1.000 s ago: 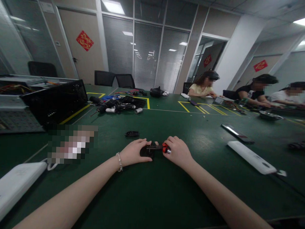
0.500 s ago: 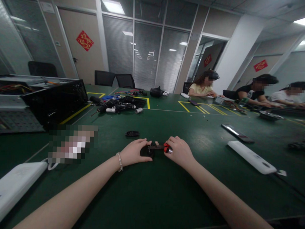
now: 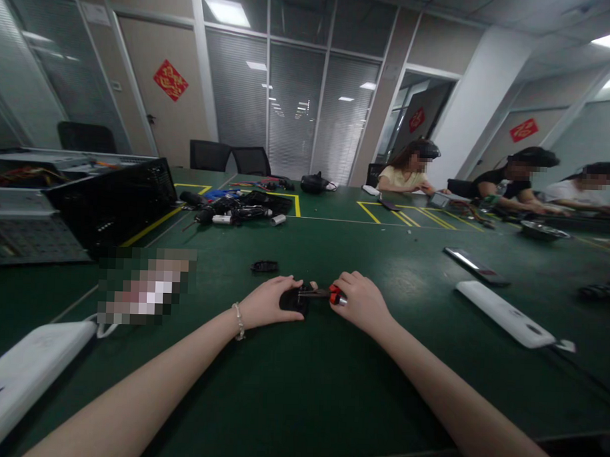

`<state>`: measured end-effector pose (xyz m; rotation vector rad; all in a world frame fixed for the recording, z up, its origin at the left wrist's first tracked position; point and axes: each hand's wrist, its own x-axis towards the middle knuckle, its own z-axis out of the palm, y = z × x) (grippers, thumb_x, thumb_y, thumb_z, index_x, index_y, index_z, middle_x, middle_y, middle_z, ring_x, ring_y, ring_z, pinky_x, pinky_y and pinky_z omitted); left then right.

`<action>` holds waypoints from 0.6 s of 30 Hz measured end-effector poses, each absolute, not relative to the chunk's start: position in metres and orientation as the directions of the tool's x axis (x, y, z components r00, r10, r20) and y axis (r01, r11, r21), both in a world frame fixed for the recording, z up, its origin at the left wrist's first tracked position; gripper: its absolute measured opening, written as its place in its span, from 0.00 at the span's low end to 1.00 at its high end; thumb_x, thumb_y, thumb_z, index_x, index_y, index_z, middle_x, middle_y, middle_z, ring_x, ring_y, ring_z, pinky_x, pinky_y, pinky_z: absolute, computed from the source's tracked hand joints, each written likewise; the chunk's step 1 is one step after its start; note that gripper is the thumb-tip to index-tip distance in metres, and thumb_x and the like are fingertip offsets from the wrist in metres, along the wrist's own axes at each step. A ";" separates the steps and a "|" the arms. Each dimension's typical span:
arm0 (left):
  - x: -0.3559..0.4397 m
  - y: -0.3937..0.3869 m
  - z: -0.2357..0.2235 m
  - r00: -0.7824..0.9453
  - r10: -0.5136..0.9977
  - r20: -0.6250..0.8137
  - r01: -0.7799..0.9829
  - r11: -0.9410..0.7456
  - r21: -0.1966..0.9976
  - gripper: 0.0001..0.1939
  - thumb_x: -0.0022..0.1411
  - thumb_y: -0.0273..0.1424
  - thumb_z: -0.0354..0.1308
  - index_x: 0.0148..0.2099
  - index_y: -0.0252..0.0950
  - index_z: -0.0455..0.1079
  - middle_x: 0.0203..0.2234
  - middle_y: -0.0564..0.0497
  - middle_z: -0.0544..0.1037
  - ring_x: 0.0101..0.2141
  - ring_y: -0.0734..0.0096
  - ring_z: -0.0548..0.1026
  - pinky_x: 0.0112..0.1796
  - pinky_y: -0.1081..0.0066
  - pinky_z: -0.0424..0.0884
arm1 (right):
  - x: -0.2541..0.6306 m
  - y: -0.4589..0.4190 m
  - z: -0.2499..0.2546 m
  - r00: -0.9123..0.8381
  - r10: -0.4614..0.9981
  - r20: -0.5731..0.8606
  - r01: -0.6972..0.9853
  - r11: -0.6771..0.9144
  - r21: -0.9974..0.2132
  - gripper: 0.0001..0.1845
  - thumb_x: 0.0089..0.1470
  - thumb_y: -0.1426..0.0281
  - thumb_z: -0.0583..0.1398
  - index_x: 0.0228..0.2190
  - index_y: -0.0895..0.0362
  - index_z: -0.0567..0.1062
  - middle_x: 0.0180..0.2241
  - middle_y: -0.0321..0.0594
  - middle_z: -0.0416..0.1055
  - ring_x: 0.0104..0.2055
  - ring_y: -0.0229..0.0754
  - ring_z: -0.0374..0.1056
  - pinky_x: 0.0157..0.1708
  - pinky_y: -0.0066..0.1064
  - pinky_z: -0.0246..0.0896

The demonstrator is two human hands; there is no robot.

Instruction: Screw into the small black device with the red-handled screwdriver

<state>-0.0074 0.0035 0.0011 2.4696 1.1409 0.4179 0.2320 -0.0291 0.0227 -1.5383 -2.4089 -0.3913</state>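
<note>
My left hand (image 3: 269, 304) grips a small black plastic part (image 3: 293, 301) on the green table, thumb at the near side and fingers at the far side. In my right hand (image 3: 360, 300) is a pair of pliers (image 3: 319, 293) with red and black handles, my fingers wrapped round them. The jaws point left and reach the top of the black part; what they touch there is too small to make out. A small pale bit shows just behind the jaws. Beyond my left hand lies another small black shell piece (image 3: 264, 266).
An opened computer case (image 3: 110, 202) stands at the left. A heap of black cables and tools (image 3: 246, 206) lies farther back. White power strips (image 3: 505, 314) (image 3: 34, 372) flank me, with a phone (image 3: 474, 266) at the right. Co-workers (image 3: 410, 172) sit at the far right.
Both hands keep nearly the same place and grip. The pliers' handles have shifted very slightly in my right hand; the jaws stay at the black part.
</note>
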 end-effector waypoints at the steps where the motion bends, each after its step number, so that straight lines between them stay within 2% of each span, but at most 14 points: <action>1: -0.007 0.004 0.001 0.626 0.773 0.104 0.658 -0.595 0.462 0.41 0.46 0.55 0.54 0.58 0.41 0.53 0.56 0.45 0.58 0.55 0.56 0.57 0.53 0.58 0.55 | 0.232 -0.029 0.023 -0.406 0.842 0.355 0.911 0.402 0.090 0.10 0.45 0.66 0.57 0.31 0.56 0.72 0.33 0.41 0.68 0.34 0.40 0.60 0.32 0.30 0.55; 18: -0.007 0.002 0.006 0.618 0.784 0.064 0.676 -0.571 0.465 0.40 0.47 0.55 0.53 0.59 0.43 0.52 0.57 0.45 0.56 0.55 0.54 0.57 0.51 0.56 0.57 | 0.233 -0.027 0.019 -0.397 0.853 0.338 0.914 0.400 0.066 0.09 0.45 0.67 0.57 0.30 0.57 0.72 0.32 0.39 0.68 0.33 0.39 0.61 0.31 0.29 0.57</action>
